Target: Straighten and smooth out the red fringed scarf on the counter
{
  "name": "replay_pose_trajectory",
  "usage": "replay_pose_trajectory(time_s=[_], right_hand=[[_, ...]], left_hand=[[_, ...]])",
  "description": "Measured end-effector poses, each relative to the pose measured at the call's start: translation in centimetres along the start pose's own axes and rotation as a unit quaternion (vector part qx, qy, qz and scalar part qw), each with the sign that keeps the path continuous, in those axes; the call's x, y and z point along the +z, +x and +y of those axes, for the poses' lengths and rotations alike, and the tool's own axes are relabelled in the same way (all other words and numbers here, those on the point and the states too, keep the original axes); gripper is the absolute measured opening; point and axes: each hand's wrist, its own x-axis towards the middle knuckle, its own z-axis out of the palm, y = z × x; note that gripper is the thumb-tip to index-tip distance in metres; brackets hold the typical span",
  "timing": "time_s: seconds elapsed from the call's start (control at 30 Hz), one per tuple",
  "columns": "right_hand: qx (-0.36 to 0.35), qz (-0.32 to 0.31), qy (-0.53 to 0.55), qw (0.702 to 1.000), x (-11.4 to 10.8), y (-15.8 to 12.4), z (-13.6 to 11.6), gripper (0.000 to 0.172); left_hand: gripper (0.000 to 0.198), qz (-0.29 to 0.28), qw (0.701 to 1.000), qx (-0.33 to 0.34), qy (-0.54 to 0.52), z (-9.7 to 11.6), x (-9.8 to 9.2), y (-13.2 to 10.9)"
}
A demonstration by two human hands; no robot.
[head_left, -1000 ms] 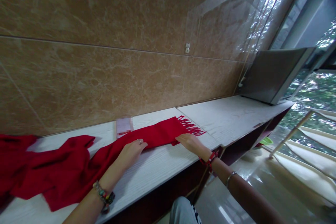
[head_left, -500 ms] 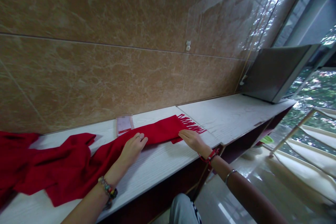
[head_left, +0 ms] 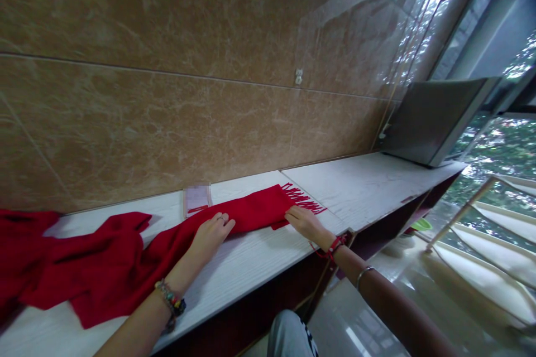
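White countertop, fringed red scarf, left hand and right hand touching it, grip of each unclear

A red scarf runs out of frame at left, a stretch hidden beneath the left hand. Blocky blurring masks a pale flat item at lower center-left. Both forearms and a knee are cropped at the bottom; a white wall fitting, upper center, is too small to identify.
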Motion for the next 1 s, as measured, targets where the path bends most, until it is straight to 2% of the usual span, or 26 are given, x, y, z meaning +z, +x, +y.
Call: replay_pose_trajectory(time_s=[0.1, 0.2, 0.33, 0.6, 0.73, 0.9, 1.0], right_hand=[[0.003, 0.001, 0.005, 1.0, 0.1, 0.4, 0.0, 0.025], [0.005, -0.003, 0.012, 1.0, 0.4, 0.5, 0.0, 0.025], [0.016, -0.006, 0.021, 1.0, 0.6, 0.3, 0.0, 0.024], [0.035, 0.002, 0.052, 0.998, 0.6, -0.3, 0.0, 0.025], [0.041, 0.001, 0.07, 0.997, 0.6, -0.5, 0.0, 0.026], [0.055, 0.005, 0.094, 0.994, 0.7, -0.7, 0.1, 0.028], [0.064, 0.011, 0.107, 0.992, 0.8, -0.8, 0.1, 0.021]], left_hand=[[0.029, -0.026, 1.0, 0.01, 0.008, 0.0, 0.0, -0.1], [0.035, -0.058, 0.998, 0.034, 0.003, -0.1, 0.8, -0.4], [0.042, -0.061, 0.998, 0.023, -0.014, -0.7, 1.8, -0.7], [0.052, -0.074, 0.99, 0.057, -0.105, -2.4, 1.9, -1.3], [0.054, -0.101, 0.988, 0.05, -0.101, -2.4, 1.2, -1.5], [0.054, -0.135, 0.986, 0.057, -0.079, -1.5, -0.7, -1.7], [0.057, -0.144, 0.985, 0.062, -0.072, -1.2, -1.3, -1.8]])
